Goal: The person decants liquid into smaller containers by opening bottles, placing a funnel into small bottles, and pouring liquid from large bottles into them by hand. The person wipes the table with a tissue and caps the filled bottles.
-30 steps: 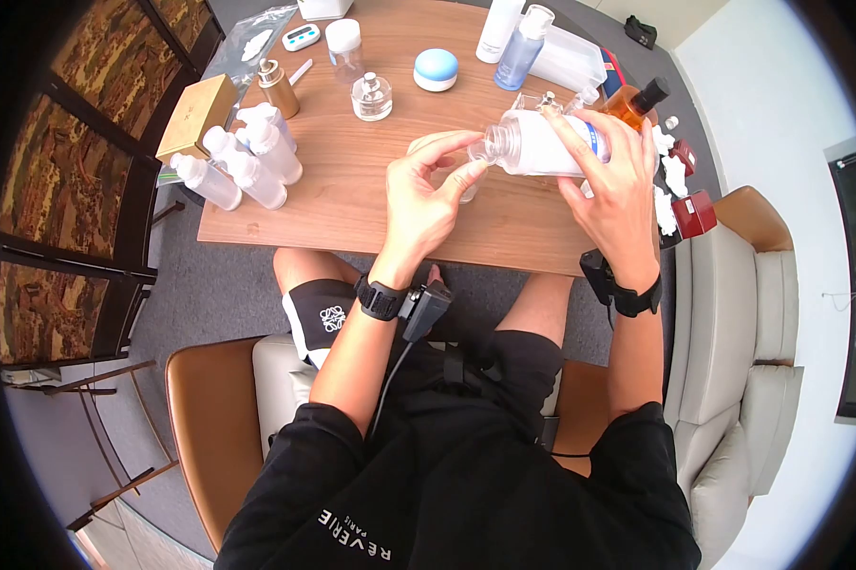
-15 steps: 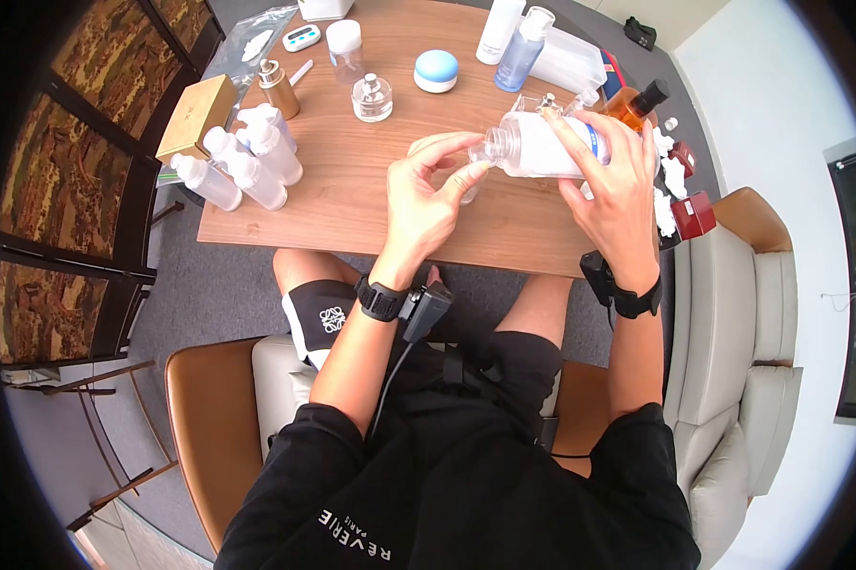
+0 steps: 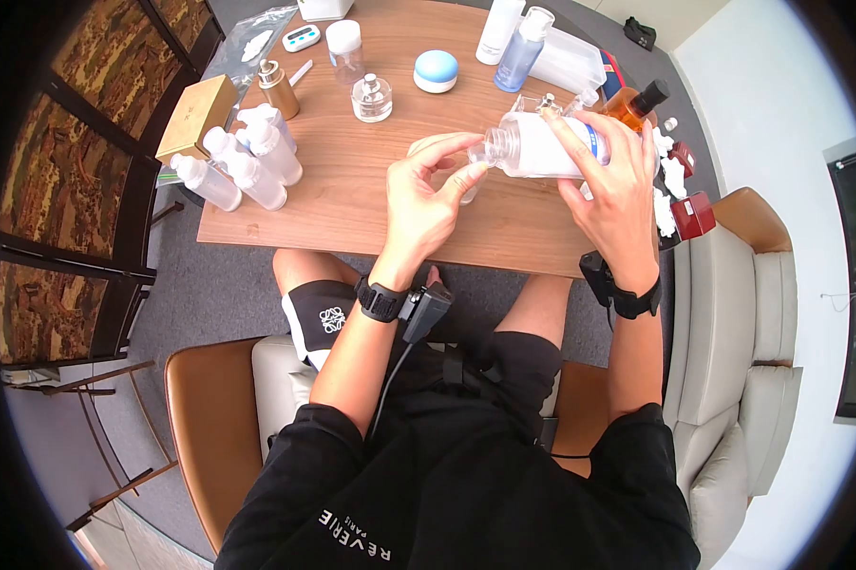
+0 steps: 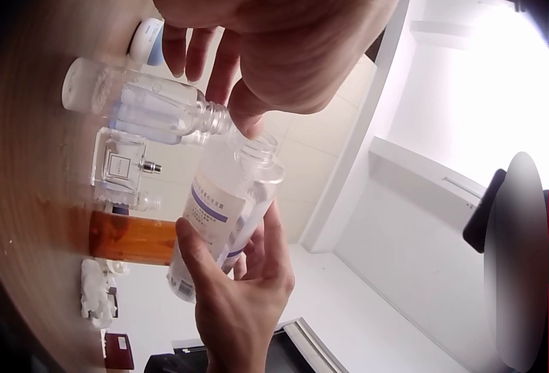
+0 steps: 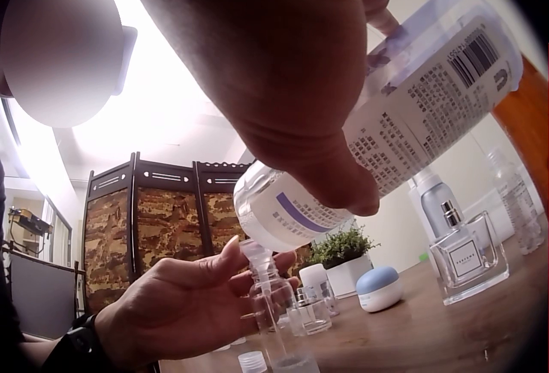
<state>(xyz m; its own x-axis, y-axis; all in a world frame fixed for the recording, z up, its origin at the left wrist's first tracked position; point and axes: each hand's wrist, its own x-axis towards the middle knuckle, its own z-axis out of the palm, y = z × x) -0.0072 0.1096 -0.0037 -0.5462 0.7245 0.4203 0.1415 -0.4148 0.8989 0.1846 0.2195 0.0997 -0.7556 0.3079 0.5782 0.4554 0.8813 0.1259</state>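
My right hand (image 3: 618,185) grips a large clear plastic bottle (image 3: 551,147) with a white printed label and a blue-purple stripe. It is tilted, its threaded open neck pointing left and down. My left hand (image 3: 423,204) pinches the neck of a small clear bottle (image 5: 279,321) between thumb and fingers. That bottle stands upright on the table (image 3: 333,209), a little clear liquid showing low inside it in the right wrist view. The large bottle's mouth meets the small neck right at the left fingertips, as the left wrist view also shows.
Several frosted bottles (image 3: 247,176) and a cardboard box (image 3: 198,116) stand at left. Behind the hands are a glass perfume bottle (image 3: 372,98), a blue-lidded jar (image 3: 436,70) and a blue pump bottle (image 3: 521,57). An amber bottle (image 3: 627,107) stands close beyond the right hand.
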